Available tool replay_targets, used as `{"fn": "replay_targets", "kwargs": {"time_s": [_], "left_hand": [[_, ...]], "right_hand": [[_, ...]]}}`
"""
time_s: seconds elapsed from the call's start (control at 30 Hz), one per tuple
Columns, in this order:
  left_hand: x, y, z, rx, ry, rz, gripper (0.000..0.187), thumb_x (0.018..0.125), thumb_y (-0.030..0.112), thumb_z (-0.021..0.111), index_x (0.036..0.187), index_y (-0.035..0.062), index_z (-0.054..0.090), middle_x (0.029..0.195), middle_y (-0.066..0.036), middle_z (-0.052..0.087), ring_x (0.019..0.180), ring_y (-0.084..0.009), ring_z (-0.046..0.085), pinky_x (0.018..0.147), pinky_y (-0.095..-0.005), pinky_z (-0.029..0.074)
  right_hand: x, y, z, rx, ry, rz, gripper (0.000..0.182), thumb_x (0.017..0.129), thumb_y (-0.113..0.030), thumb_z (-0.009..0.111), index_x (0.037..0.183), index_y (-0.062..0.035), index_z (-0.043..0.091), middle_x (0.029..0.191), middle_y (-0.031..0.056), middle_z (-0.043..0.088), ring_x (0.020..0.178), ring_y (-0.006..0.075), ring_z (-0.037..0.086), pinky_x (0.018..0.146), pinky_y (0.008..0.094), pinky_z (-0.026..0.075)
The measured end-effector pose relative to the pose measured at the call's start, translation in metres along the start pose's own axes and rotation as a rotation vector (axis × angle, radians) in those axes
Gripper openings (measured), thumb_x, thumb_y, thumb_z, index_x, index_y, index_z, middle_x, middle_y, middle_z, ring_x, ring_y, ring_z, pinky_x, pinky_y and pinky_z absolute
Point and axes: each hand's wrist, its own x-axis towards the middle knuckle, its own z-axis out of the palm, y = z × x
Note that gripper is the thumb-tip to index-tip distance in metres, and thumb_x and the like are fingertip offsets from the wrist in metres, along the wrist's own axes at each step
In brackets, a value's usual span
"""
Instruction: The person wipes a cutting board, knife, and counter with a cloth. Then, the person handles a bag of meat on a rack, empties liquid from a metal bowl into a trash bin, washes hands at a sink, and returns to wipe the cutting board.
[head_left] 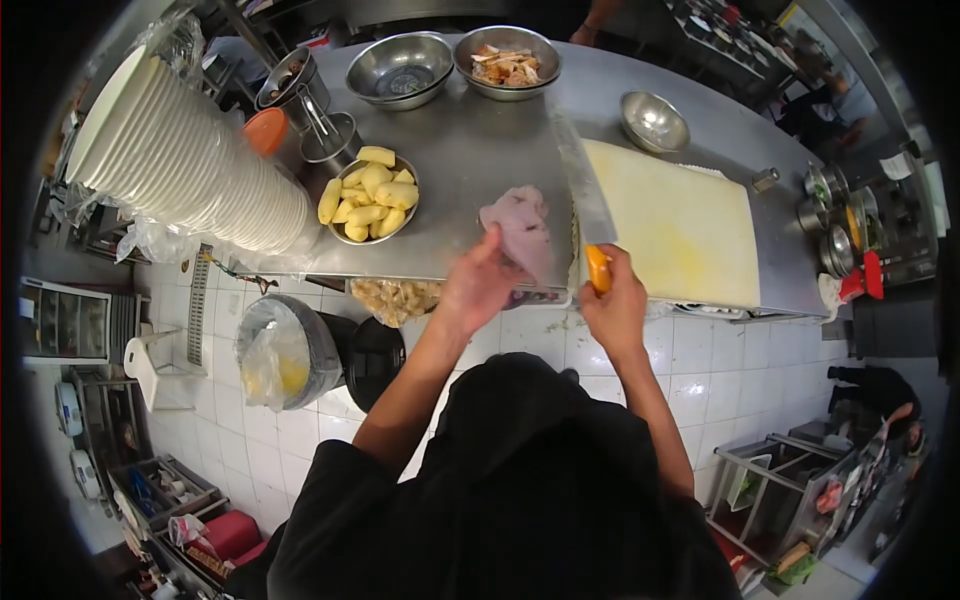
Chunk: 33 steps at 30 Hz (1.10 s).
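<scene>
My right hand (613, 303) is closed round the orange handle of a large knife (590, 190). Its long, broad blade points away from me, along the left edge of a pale cutting board (680, 220) with yellow stains. A limp pink cloth-like piece (522, 228) is over the steel table, left of the blade. At its lower left edge is my left hand (478, 285), slightly blurred, fingers apart; whether they touch it is unclear. A bowl of peeled yellow pieces, perhaps potatoes (372, 196), stands farther left.
Stacked white plates (190, 160) rise at the left. Behind are an empty-looking metal bowl (400, 70), a bowl with orange-brown food (507, 66) and a small bowl (655, 122). A lined bin (325, 340) stands on the floor. Other people are at the right and top.
</scene>
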Motion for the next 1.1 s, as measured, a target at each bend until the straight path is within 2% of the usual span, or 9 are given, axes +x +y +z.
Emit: {"fn": "replay_targets", "kwargs": {"time_s": [0.1,0.17,0.33,0.43,0.53,0.73,0.83,0.93,1.1], "left_hand": [[0.019,-0.034,-0.036,0.079,-0.126,-0.045,0.031,0.090,0.030,0.059,0.108,0.0046,0.059,0.095,-0.005,0.062,0.093,-0.0197,0.059,0.086,-0.0385,0.045],[0.026,-0.045,-0.034,0.227,-0.003,-0.055,0.027,0.089,0.025,0.060,0.104,0.0029,0.060,0.093,-0.006,0.063,0.088,-0.0193,0.060,0.079,-0.0361,0.047],[0.028,-0.058,-0.035,0.327,0.214,0.024,0.019,0.086,0.012,0.062,0.098,-0.0023,0.060,0.085,-0.007,0.063,0.076,-0.0178,0.061,0.064,-0.0316,0.049],[0.037,-0.058,-0.041,0.297,0.213,0.013,0.014,0.081,0.004,0.066,0.092,-0.0055,0.065,0.083,-0.009,0.065,0.071,-0.0149,0.061,0.063,-0.0271,0.049],[0.045,-0.054,-0.034,0.367,0.255,0.063,0.019,0.086,0.012,0.062,0.096,-0.0038,0.062,0.085,-0.008,0.064,0.076,-0.0174,0.060,0.065,-0.0295,0.049],[0.079,-0.040,-0.043,0.357,0.207,0.098,0.018,0.085,0.009,0.062,0.098,-0.0040,0.062,0.088,-0.010,0.065,0.080,-0.0193,0.062,0.074,-0.0285,0.050],[0.083,-0.034,-0.040,0.292,0.084,0.076,0.018,0.085,0.007,0.061,0.098,-0.0039,0.062,0.092,-0.011,0.065,0.083,-0.0200,0.063,0.076,-0.0309,0.051],[0.076,-0.026,-0.024,0.201,0.147,0.107,0.011,0.081,0.000,0.062,0.090,-0.0070,0.062,0.085,-0.017,0.065,0.076,-0.0260,0.064,0.069,-0.0371,0.055],[0.103,-0.012,-0.054,0.406,0.335,0.280,0.010,0.084,0.000,0.059,0.092,-0.0057,0.061,0.085,-0.014,0.065,0.070,-0.0247,0.064,0.065,-0.0364,0.055]], "right_hand": [[0.002,-0.013,0.020,-0.040,-0.126,-0.009,0.049,0.069,0.000,0.061,0.115,-0.0027,0.042,0.088,0.0250,0.061,0.082,0.0441,0.060,0.072,0.0485,0.047],[-0.004,-0.017,0.029,-0.054,-0.268,0.010,0.049,0.071,0.000,0.059,0.116,-0.0033,0.040,0.087,0.0238,0.062,0.081,0.0444,0.059,0.072,0.0487,0.047],[-0.023,-0.014,0.029,-0.060,-0.329,-0.117,0.041,0.072,0.003,0.057,0.107,-0.0015,0.038,0.080,0.0250,0.060,0.076,0.0440,0.059,0.067,0.0509,0.046],[-0.032,-0.008,0.022,-0.074,-0.337,-0.176,0.040,0.072,0.003,0.057,0.107,-0.0006,0.039,0.085,0.0262,0.059,0.078,0.0444,0.058,0.069,0.0501,0.046],[-0.043,-0.008,0.009,-0.125,-0.354,-0.151,0.040,0.075,0.003,0.058,0.111,-0.0018,0.041,0.090,0.0258,0.060,0.082,0.0460,0.058,0.072,0.0501,0.045],[-0.068,-0.012,-0.025,-0.102,-0.323,-0.109,0.032,0.074,0.004,0.060,0.103,-0.0025,0.047,0.091,0.0257,0.060,0.081,0.0460,0.057,0.070,0.0479,0.047],[-0.079,-0.019,-0.040,-0.096,-0.336,-0.050,0.028,0.074,0.005,0.058,0.100,-0.0001,0.047,0.092,0.0240,0.058,0.085,0.0439,0.057,0.074,0.0484,0.046],[-0.087,-0.019,-0.053,-0.102,-0.345,-0.046,0.030,0.073,0.005,0.059,0.100,-0.0001,0.047,0.093,0.0242,0.058,0.085,0.0434,0.057,0.073,0.0484,0.047],[-0.110,-0.013,-0.098,-0.070,-0.324,-0.005,0.036,0.073,0.006,0.061,0.105,-0.0017,0.049,0.092,0.0229,0.060,0.076,0.0402,0.060,0.066,0.0444,0.049]]}}
